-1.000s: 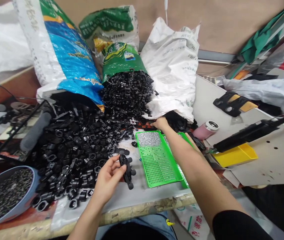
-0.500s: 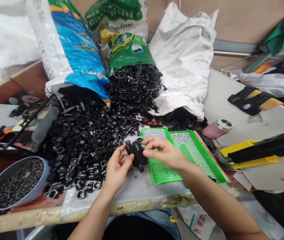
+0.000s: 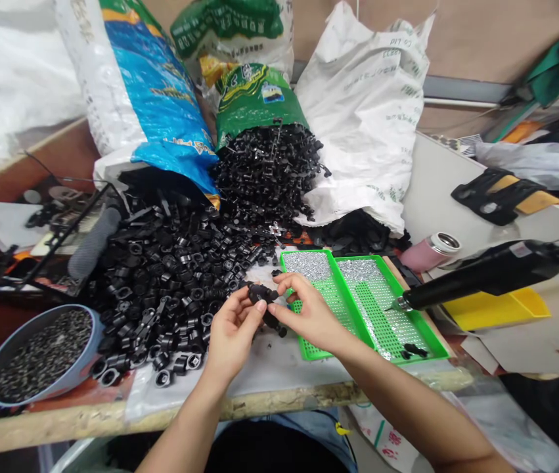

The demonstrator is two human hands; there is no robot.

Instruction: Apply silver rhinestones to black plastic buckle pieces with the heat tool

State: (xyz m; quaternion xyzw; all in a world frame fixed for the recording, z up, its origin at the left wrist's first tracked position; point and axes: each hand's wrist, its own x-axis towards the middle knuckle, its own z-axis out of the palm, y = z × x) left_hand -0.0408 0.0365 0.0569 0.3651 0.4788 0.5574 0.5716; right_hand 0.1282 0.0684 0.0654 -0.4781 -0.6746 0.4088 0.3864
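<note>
A small black plastic assembly (image 3: 262,293) is held up between both hands above the white sheet on the bench. My left hand (image 3: 234,327) grips it from the left, thumb pressed on its near side. From the right, my right hand (image 3: 309,314) pinches its edge between thumb and fingers; the fingertips are partly hidden behind the part. Under and beside my right hand is a green tray (image 3: 318,355) of small silvery pieces. To the left of my left hand spreads a pile of black plastic pieces (image 3: 171,289).
A black power screwdriver (image 3: 481,272) hangs with its tip over the right-hand green tray (image 3: 439,353). Behind it are a yellow bin (image 3: 500,310) and a pink flask (image 3: 427,252). A blue bowl of small pieces (image 3: 96,338) stands left. Sacks, including a green one (image 3: 259,108), line the back.
The black assembly has been turned, so its broad flat face no longer shows. My right hand has shifted left onto it. The screwdriver has swung left over the tray, and the view has shifted slightly.
</note>
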